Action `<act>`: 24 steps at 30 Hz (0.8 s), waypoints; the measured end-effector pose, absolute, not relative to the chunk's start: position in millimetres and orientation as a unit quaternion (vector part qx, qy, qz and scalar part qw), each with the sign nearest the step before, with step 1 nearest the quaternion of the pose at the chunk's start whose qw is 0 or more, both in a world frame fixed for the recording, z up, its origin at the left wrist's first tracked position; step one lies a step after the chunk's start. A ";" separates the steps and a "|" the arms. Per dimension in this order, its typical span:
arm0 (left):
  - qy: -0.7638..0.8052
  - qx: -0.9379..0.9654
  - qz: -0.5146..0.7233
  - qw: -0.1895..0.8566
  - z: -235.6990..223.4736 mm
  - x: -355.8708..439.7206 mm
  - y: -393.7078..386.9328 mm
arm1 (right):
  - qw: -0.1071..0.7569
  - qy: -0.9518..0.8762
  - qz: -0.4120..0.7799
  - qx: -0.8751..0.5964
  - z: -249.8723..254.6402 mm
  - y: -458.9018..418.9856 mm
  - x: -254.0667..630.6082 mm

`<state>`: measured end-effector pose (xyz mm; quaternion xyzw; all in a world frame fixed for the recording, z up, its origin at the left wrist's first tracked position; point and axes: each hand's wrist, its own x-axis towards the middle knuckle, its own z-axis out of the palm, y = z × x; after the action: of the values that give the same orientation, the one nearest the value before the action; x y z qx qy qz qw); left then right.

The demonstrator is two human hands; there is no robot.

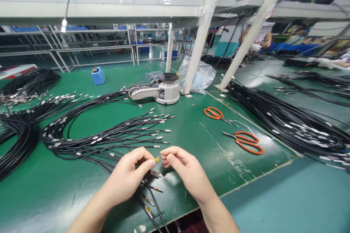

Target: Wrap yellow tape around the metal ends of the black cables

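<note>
Between my two hands is the end of a black cable, a small metal connector with yellow tape (158, 159) around it. My left hand (131, 173) pinches it just behind the tape, thumb against forefinger. At the connector's tip, the thumb and fingers of my right hand (182, 169) are closed on it from the right. Most of this cable is hidden behind my left hand. Below lie several other cable ends (149, 211), some wrapped in yellow or amber tape. A bundle of black cables (106, 134) with metal tips and white labels fans out beyond my left hand.
Two orange-handled scissors (247, 142) lie to the right. A grey round tape dispenser (166, 91) stands farther back, near a blue block-shaped holder (98, 76) and a clear plastic bag (198, 76). More cable bundles (287, 116) lie right. Slanted posts (203, 29) support a shelf. A person is at the back right.
</note>
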<state>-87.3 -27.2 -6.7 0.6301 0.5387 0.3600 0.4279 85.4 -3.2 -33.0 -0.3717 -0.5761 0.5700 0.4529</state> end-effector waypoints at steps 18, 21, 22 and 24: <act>0.459 0.794 0.220 0.333 -17.7 -75.0 -35.1 | 0.380 -0.675 0.455 -0.439 -39.8 -31.0 100.4; 0.433 0.826 0.183 0.311 -13.6 -73.5 -35.4 | 0.362 -0.693 0.455 -0.427 -43.6 -34.9 100.3; 0.431 0.832 0.168 0.306 -11.6 -72.9 -35.4 | 0.366 -0.696 0.447 -0.426 -48.7 -36.1 100.0; 0.437 0.838 0.135 0.299 -8.8 -72.7 -34.1 | 0.382 -0.697 0.429 -0.431 -64.1 -36.9 100.8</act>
<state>-72.7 -34.1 -8.8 0.8379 0.4366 0.1347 0.2985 100.8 -36.9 -64.1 -0.4307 -0.6966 0.4286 0.3817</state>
